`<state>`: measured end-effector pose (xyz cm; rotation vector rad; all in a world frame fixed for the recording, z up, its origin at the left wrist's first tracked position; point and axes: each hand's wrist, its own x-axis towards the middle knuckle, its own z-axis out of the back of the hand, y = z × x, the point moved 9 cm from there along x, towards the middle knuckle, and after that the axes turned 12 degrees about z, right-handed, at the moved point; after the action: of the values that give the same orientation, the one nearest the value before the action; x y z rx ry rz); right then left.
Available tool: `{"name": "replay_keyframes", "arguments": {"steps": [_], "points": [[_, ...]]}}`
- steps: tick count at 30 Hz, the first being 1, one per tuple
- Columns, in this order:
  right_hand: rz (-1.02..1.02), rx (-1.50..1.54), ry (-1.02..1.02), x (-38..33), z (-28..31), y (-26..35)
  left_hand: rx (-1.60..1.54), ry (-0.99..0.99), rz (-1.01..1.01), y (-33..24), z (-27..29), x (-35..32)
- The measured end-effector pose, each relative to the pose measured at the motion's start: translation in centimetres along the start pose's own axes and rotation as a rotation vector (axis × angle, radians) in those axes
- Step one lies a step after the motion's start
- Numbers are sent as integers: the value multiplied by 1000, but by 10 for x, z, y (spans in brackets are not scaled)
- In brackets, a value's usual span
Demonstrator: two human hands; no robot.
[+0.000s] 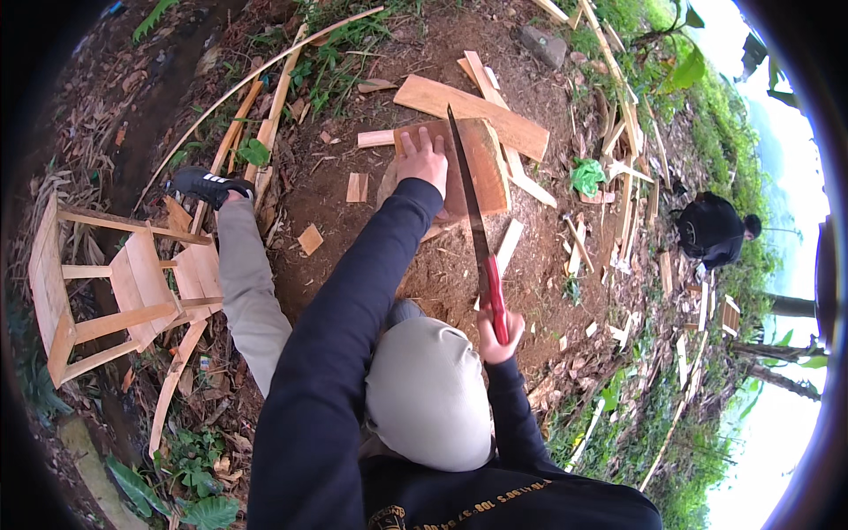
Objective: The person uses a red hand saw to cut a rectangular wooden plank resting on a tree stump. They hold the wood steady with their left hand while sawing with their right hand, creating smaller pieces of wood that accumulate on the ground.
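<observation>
The left hand (423, 162) rests on a wooden block (486, 166) while the right hand (501, 336) grips a red-handled saw (475, 221)

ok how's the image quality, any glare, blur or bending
Head view: the sky at right is washed out to white; the rim goes dark, and the wooden chair near it looks skewed by the fisheye; the light is soft, without hard shadows; the left hand and saw read clearly.
</observation>
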<state>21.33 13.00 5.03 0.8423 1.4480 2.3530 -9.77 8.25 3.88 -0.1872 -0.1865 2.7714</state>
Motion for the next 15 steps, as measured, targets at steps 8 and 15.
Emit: {"name": "replay_keyframes", "arguments": {"steps": [8, 15], "points": [[57, -2, 43, 18, -14, -7, -21, -29, -19, 10, 5, -3], [-40, 14, 3, 31, -29, -2, -41, 23, -40, 9, 13, -11]]}}
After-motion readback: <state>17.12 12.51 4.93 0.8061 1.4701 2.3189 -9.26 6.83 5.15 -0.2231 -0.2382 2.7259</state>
